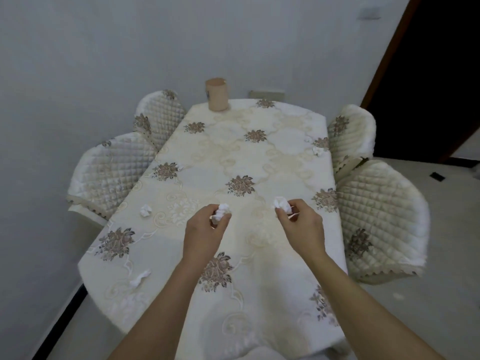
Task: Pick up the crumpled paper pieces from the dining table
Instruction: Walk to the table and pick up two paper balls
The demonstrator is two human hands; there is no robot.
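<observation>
Both hands are loaded. The left hand (205,229) pinches a crumpled paper ball (221,211) between thumb and curled fingers over the middle of the dining table (249,320). The right hand (302,224) is clamped on a second ball (281,203) in the same way, just towards 3 o'clock from the first. From here I cannot tell whether either ball is clear of the cloth.

I'd call the job partway done. Four pieces lie on the cloth:
- a loose wad (146,210) near the 9 o'clock edge
- a twisted strip (140,278) at about 8 o'clock
- a small scrap (179,166) at 10 o'clock
- a far scrap (317,151) at 2 o'clock, close to the edge

A beige cup (217,96) stands at 12 o'clock, well apart from all of it.

Next, each hand probably has to tuck its ball back into the palm so the fingertips are free, since I see no bin. The left hand's easiest target looks like the loose wad. The far scrap will likely call for a long reach with the right.
</observation>
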